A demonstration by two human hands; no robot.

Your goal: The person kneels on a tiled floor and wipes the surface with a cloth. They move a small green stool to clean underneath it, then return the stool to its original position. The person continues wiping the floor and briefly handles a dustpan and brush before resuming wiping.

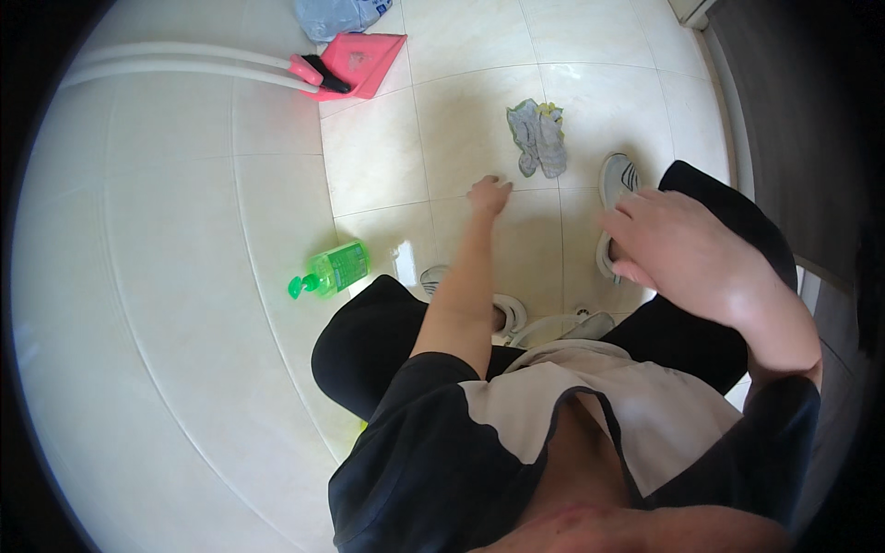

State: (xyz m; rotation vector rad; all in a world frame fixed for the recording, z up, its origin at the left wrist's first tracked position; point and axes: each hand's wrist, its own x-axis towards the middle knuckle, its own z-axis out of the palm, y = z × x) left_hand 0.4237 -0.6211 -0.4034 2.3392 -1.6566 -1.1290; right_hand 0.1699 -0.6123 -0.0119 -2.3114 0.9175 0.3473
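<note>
A pair of grey socks (538,138) with green and yellow cuffs lies flat on the tiled floor in front of me. My left hand (491,195) reaches down just short of them on the near left side, apart from them and holding nothing, its fingers slightly spread. Over my right shoe (619,180) and close to my right knee, my right hand (667,238) hangs with loosely bent fingers and a thumb held apart. Nothing shows in it. To my left stands a green pump bottle (339,268) whose label bears writing.
A pink dustpan (370,62) and a black-bristled broom (326,73) with long white handles rest by the left wall (180,207). Behind them is a bluish plastic bag (339,17). A dark panel (788,138) borders the right side. A pale hose (536,328) lies between my feet.
</note>
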